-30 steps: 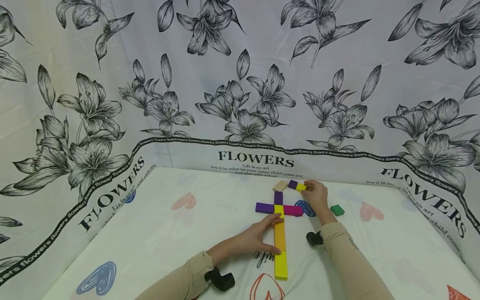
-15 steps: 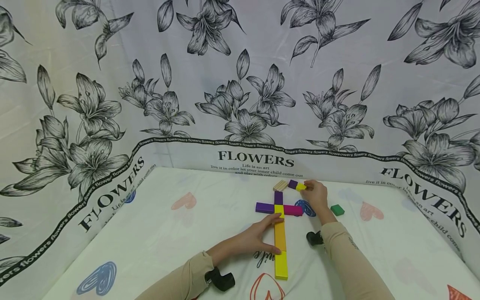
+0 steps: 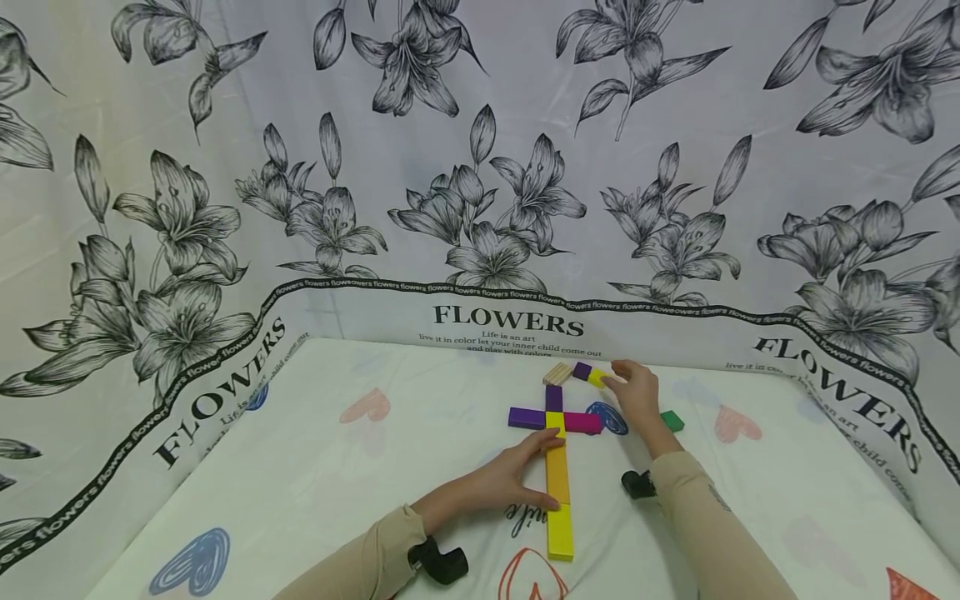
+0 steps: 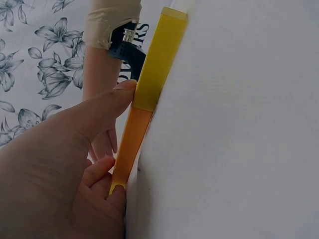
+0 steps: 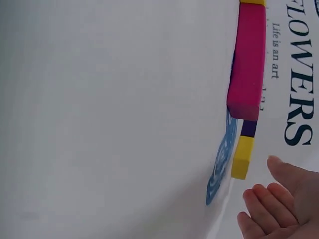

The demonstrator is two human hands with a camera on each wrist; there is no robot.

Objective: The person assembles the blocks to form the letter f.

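Note:
My left hand (image 3: pixel 498 479) reaches over the table with thumb and fingers spread along a row of blocks. Its thumb touches near the joint between the orange block (image 3: pixel 557 475) and the near yellow block (image 3: pixel 560 532); its fingertips rest at the small yellow block (image 3: pixel 554 419) farther up. A purple block (image 3: pixel 527 417) and a magenta block (image 3: pixel 582 422) form side arms, with a short purple block (image 3: pixel 553 397) on top. My right hand (image 3: pixel 633 396) is beside another yellow block (image 5: pixel 242 157), apart from it in the right wrist view. That block adjoins a dark purple block (image 3: pixel 582 372).
A ridged bare-wood block (image 3: pixel 557 373) lies beyond the row's top. Partly behind my right wrist is a green block (image 3: pixel 672 421). The white patterned cloth (image 3: pixel 420 467) covers the table, up to a flower-print curtain (image 3: pixel 337 217) at the back.
My right hand has let go of the yellow block and drawn slightly away to the right. The left hand stays in place on the row. The head view has shifted a little.

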